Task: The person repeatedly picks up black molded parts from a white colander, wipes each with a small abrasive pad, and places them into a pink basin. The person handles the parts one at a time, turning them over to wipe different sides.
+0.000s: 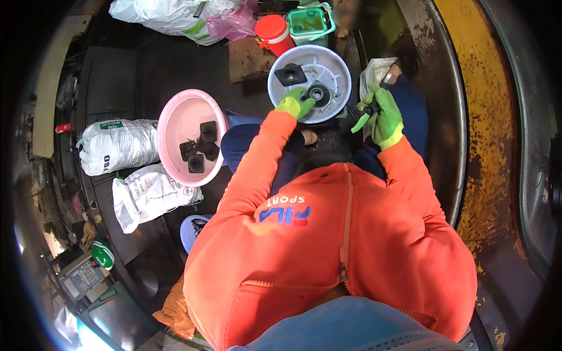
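Observation:
My left hand point(296, 105), in a yellow-green glove, reaches over the near rim of a pale lavender strainer basket point(343, 71). Its fingers are closed on the edge of a black moulded part point(319, 93) with a square flange and a round hollow middle. Another black part point(291, 75) lies in the basket, farther left. To the right of the basket, my gloved right hand point(386, 117) is raised and closed around a small hand tool with a green handle point(360, 123). The tool's working end is dark and partly hidden by the fingers.
On the left, a pink basin point(175, 123) holds several black parts point(202, 146). White sacks point(120, 146) lie beyond it. A red jug point(274, 34) and a green container point(308, 24) stand behind the basket. A rusty yellow metal panel point(483, 128) rises at the right.

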`<state>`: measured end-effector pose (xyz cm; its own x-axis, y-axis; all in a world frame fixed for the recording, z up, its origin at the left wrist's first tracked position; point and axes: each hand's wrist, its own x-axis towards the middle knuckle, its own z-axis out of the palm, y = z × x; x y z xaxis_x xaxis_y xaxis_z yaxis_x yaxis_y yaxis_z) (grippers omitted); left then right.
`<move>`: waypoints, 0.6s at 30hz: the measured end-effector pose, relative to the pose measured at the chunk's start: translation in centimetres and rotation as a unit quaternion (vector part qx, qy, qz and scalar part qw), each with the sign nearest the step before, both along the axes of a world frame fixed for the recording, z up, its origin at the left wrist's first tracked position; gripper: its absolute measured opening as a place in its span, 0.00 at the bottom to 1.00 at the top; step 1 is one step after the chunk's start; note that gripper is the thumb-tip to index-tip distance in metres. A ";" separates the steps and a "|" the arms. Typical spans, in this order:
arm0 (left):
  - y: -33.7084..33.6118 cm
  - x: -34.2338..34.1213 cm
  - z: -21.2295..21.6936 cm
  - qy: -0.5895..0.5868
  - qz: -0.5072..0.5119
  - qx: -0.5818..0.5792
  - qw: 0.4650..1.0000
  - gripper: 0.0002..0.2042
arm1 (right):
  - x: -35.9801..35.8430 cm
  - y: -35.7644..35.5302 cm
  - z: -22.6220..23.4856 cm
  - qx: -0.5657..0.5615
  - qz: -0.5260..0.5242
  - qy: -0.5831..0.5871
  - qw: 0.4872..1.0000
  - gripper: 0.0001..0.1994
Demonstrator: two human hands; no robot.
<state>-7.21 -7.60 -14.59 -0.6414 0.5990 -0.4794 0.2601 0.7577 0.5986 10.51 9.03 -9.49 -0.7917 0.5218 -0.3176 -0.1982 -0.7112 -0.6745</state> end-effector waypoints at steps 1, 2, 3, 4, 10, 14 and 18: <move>0.3 -1.0 -1.7 0.031 -0.008 -0.024 0.999 0.33 | -0.3 -0.2 -0.5 -0.006 0.018 -0.001 1.000 0.16; 0.9 -1.8 -3.5 0.031 -0.028 -0.016 0.999 0.35 | -0.5 -0.4 -1.0 -0.021 0.027 -0.041 0.999 0.16; 1.4 -1.9 -5.4 0.078 -0.053 0.000 0.996 0.35 | -0.6 -0.8 -1.3 -0.062 0.035 -0.065 0.995 0.16; 1.9 -2.0 -7.1 0.134 -0.074 0.014 0.988 0.36 | -0.9 -1.1 -1.6 -0.082 0.042 -0.070 0.993 0.16; 3.0 -1.4 -10.7 0.082 0.003 0.093 0.992 0.31 | -0.7 -1.3 -1.3 0.040 0.107 -0.087 0.990 0.15; 2.0 0.1 -4.8 0.079 0.146 0.285 0.944 0.29 | -0.7 -1.1 -0.9 0.076 0.059 -0.132 0.987 0.14; 0.1 1.9 4.3 0.212 0.105 0.485 0.842 0.27 | -0.9 -2.1 -1.0 0.111 0.083 -0.145 0.980 0.17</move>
